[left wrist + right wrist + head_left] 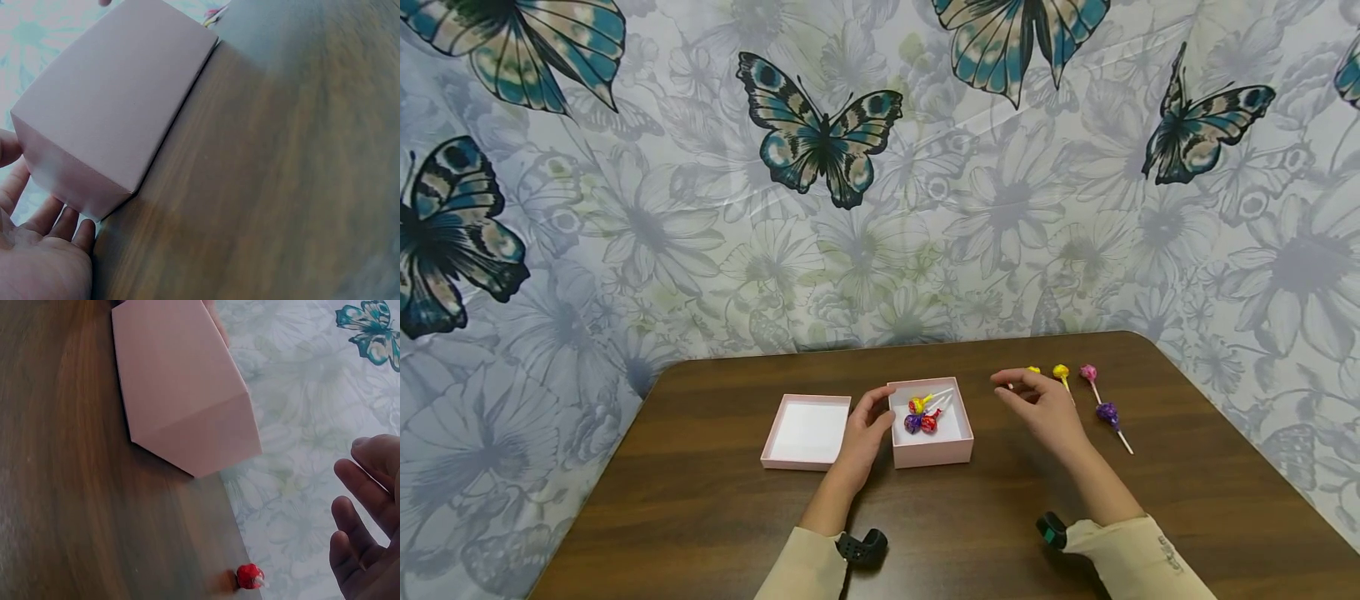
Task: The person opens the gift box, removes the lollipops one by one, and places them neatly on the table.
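An open pink box (pixel 932 454) stands on the table, with several wrapped lollipops inside: a yellow-and-red one (pixel 917 406), a purple one (pixel 912 423) and a red one (pixel 928 424). My left hand (pixel 862 433) rests on the box's left side, its fingers fairly straight against the wall in the left wrist view. To the right of the box my right hand (pixel 1045 410) hovers with loosely bent fingers, nothing between them in the right wrist view. On the table near it, a red lollipop (pixel 249 575) shows in that view; the hand hides it in the head view.
The pink lid (pixel 807 429) lies left of the box, white inside up. Beyond my right hand are yellow lollipops (pixel 1061 372), a pink one (pixel 1088 372) and a purple one (pixel 1107 413). A butterfly-patterned cloth (pixel 1000 275) hangs behind the table.
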The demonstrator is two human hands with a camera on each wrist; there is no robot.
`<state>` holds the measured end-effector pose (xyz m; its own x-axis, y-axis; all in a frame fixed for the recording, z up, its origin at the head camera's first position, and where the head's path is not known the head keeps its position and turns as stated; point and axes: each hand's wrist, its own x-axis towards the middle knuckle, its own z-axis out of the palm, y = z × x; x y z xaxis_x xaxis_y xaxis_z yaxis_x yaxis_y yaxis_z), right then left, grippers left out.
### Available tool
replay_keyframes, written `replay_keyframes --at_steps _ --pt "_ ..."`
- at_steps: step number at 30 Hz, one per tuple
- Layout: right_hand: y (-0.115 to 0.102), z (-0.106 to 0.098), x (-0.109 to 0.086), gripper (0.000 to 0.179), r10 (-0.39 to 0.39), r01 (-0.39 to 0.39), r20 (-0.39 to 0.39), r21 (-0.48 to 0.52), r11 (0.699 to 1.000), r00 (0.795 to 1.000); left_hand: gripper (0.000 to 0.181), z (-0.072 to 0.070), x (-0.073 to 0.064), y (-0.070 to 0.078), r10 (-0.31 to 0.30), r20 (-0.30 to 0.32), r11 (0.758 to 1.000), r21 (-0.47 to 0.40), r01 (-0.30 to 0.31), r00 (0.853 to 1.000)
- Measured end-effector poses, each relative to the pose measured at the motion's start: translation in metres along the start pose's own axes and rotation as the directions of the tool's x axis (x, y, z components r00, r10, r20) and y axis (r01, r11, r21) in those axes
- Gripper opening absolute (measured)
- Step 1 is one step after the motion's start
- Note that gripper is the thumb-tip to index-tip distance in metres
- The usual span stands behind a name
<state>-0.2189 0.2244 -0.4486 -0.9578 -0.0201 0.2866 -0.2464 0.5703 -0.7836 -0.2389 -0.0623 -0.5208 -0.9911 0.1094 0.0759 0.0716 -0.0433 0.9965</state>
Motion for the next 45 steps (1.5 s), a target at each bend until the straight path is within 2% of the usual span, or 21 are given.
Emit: replay_keyframes --at_steps 7,13,25,30,38,45 --pt "-0.004 0.011 0.005 0.021 -0.02 0.019 0.058 0.009 1.0 0.998 0.039 0.0 -0.001 -0.001 0.005 0.003 1.0 0.006 -0.005 1.0" --pt "-0.005 0.022 0.011 0.021 -0.004 0.002 0.114 0.015 1.0 0.993 0.039 -0.001 0.0 -0.001 0.006 0.002 1.0 0.013 -0.006 1.0" --pt "-0.011 0.037 0.028 0.021 0.01 -0.002 0.191 -0.042 0.999 0.982 0.04 0.0 -0.001 0.001 0.017 0.008 1.0 0.005 -0.017 1.0" --pt "-0.011 0.043 0.035 0.023 0.016 -0.003 0.238 -0.056 0.998 0.971 0.04 0.0 -0.001 0.003 0.02 0.007 1.0 -0.011 -0.02 1.0" --pt "-0.011 0.053 0.044 0.02 0.069 -0.039 0.314 -0.1 0.994 0.947 0.04 0.0 -0.001 0.001 0.027 0.006 1.0 -0.013 -0.027 1.0" --pt "-0.011 0.058 0.047 0.017 0.096 -0.056 0.341 -0.127 0.99 0.935 0.039 -0.001 0.0 0.002 0.004 0.005 1.0 0.005 -0.005 1.0"
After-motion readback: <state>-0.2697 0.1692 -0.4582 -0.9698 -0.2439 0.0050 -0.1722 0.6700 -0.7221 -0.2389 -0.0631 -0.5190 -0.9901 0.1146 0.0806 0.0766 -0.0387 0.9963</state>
